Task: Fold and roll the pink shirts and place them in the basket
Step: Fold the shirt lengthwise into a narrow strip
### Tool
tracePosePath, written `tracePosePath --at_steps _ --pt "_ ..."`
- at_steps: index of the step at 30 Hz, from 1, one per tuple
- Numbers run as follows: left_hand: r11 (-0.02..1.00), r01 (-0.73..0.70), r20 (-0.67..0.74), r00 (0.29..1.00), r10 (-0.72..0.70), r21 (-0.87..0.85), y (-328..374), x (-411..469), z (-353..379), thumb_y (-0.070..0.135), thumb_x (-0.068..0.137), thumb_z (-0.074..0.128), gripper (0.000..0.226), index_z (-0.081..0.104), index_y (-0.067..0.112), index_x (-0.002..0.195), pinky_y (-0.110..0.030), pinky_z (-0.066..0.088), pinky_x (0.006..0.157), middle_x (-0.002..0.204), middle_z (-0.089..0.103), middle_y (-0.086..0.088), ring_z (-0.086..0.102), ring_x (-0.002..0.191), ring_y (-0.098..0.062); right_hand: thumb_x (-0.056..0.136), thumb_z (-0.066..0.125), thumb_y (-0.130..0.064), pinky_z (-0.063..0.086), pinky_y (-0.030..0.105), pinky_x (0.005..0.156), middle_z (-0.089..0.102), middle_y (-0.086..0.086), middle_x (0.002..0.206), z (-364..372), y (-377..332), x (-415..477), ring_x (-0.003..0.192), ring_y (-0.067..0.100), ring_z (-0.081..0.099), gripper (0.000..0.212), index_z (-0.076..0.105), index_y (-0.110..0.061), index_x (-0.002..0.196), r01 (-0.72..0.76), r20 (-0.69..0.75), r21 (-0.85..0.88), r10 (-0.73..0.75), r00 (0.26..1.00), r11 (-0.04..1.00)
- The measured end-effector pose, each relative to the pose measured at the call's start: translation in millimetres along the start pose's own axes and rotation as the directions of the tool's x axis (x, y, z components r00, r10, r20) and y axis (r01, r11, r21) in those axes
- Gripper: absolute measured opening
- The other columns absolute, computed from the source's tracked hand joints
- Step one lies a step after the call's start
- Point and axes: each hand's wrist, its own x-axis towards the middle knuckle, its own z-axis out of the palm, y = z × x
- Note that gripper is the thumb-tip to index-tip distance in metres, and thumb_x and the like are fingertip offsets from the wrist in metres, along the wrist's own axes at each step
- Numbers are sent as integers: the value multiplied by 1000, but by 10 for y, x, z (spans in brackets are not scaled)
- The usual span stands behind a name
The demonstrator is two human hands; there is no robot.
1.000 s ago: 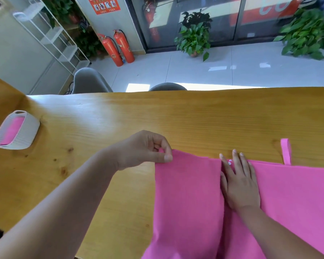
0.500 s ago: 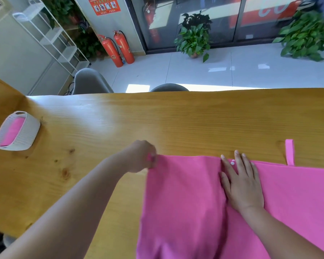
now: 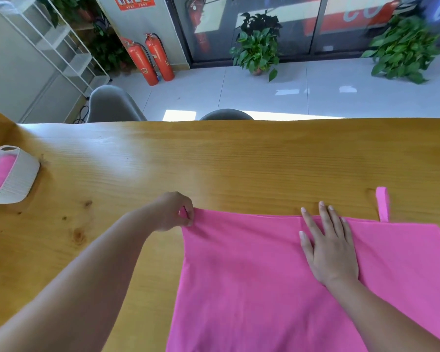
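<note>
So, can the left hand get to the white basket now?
Probably yes: only table surface lies between the left hand and the basket. But it pinches a corner of the pink shirt and must release that first.

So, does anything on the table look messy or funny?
Only small things: a pink strap pokes out past the far edge of the pink shirt, on the right, and the corner pinched by the left hand is puckered. Nothing spilled or torn.

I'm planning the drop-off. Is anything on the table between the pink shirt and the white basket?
Nothing visible does. Only bare table lies between the pink shirt, whose corner the left hand pinches, and the basket at the far left, which already holds something pink.
</note>
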Motion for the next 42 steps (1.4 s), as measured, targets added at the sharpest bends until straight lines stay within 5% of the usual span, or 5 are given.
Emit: tracePosePath --at_steps 10,14,20,32,42 --pt "970 30 -292 955 43 241 -50 312 589 17 92 65 27 69 37 110 -35 47 90 119 54 10 54 114 -19 106 24 -62 15 54 130 10 11 177 22 -10 29 163 30 9 69 24 -31 168 -29 33 -40 30 999 999" --pt "995 94 -523 851 -56 47 289 247 1222 12 87 65 57 55 22 142 -50 40 115 159 36 -11 34 147 -36 105 22 -66 13 54 130 6 10 177 17 6 114 164 30 4 73 20 -32 169 -58 60 -77 62 996 995" --pt "980 -72 -436 888 148 186 255 156 1743 64 106 40 76 12 33 170 -47 8 133 178 0 0 -6 164 -21 104 20 -73 10 54 131 -2 9 178 47 69 226 164 31 -3 78 10 -33 170 -42 78 -109 51 996 993" --pt "987 11 -438 897 60 159 1209 453 1835 67 107 29 74 12 32 170 -56 8 131 178 -6 -5 -11 164 -28 106 21 -66 11 57 130 -11 7 177 11 -155 86 163 33 -8 72 2 -37 169 -10 154 -109 27 988 994" --pt "985 103 -411 911 -38 137 454 592 1464 85 97 22 90 2 37 170 -51 6 132 178 -10 -9 -16 163 -26 101 15 -76 8 57 131 -15 -2 177 -196 1321 25 163 26 -13 76 1 -42 168 -198 226 -157 231 946 967"
